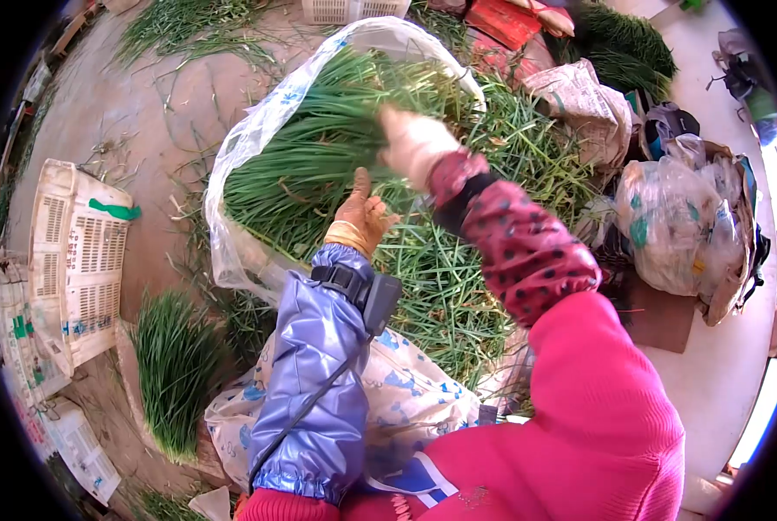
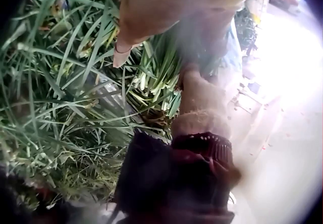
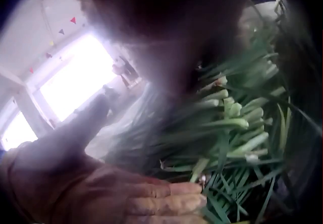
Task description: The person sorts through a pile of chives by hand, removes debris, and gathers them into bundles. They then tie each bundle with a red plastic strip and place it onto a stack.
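A thick layer of long green chives [image 1: 297, 161] lies in a clear plastic bag [image 1: 221, 230] spread wide before me. My left hand [image 1: 360, 217], in a tan glove, is at the near side of these chives with its thumb up. In the right wrist view, the left hand's fingers [image 3: 166, 204] are straight beside the pale cut stem ends [image 3: 242, 128]. My right hand [image 1: 416, 143], in a pale glove, is over the chives just beyond the left hand. It is blurred, and I cannot tell whether it grips any stalks.
Loose, tangled chives [image 1: 440, 295] are heaped to the right of the bag and close to my lap. A white plastic crate [image 1: 93, 260] stands at the left, with another chive bunch [image 1: 175, 373] nearer. Stuffed plastic bags [image 1: 675, 221] sit at the right.
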The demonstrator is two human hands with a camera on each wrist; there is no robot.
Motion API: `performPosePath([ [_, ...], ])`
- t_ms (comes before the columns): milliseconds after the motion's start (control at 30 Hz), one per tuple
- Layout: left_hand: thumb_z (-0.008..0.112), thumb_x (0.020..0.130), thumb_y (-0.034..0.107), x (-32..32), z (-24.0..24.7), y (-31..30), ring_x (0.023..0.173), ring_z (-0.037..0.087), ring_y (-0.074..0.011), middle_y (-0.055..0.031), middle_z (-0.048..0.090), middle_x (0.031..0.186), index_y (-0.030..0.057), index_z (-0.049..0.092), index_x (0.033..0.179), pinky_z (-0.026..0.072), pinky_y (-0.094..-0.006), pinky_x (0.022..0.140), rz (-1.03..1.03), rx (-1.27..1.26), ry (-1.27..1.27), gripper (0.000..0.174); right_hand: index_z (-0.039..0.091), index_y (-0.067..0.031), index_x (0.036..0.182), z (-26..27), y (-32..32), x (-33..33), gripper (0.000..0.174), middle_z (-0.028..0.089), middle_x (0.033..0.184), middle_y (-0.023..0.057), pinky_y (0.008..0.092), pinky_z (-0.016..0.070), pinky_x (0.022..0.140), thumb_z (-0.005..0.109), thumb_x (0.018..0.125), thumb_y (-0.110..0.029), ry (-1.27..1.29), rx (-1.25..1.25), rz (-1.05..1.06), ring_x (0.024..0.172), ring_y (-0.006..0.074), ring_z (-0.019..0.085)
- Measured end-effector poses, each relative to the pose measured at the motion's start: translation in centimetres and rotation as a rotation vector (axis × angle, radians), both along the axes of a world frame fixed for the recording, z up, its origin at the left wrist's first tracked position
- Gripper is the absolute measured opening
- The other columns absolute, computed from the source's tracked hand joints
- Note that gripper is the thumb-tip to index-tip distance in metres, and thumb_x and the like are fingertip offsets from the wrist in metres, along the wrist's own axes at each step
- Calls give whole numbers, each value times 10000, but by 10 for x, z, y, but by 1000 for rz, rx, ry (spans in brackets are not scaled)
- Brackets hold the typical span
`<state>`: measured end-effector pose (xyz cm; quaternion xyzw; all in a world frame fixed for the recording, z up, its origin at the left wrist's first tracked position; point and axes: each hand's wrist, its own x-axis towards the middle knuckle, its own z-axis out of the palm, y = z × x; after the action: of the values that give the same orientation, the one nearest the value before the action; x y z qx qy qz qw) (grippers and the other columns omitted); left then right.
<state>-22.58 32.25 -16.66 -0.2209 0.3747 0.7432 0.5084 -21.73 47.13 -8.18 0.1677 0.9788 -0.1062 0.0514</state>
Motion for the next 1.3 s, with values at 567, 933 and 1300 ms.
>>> performPosePath([
  [567, 715, 907, 317, -9, -125, -15, 998, 631, -329, -93, 670, 1119, 107, 584, 1260, 515, -580, 893, 155, 133, 71, 431, 633, -66, 1024, 44, -56, 40, 211, 691, 916, 169, 465, 543, 787, 574, 890, -219, 264, -81, -107, 883, 363, 674],
  [933, 696, 840, 563, -10, -61, -41, 1318, 459, -293, -72, 503, 1449, 106, 456, 1440, 304, -486, 1160, 157, 532, 50, 792, 516, -96, 1267, -31, -88, 32, 428, 625, 1132, 103, 439, 458, 870, 598, 850, -150, -133, 286, 67, 1077, 273, 597],
  [1300, 740, 846, 241, -20, -65, -38, 1051, 628, -303, -92, 691, 1140, 95, 678, 1129, 497, -449, 948, 147, -65, -12, 325, 622, -56, 1076, -8, -66, 69, 235, 680, 1028, 188, 435, 541, 873, 571, 850, -95, 121, -61, -280, 990, 366, 660],
])
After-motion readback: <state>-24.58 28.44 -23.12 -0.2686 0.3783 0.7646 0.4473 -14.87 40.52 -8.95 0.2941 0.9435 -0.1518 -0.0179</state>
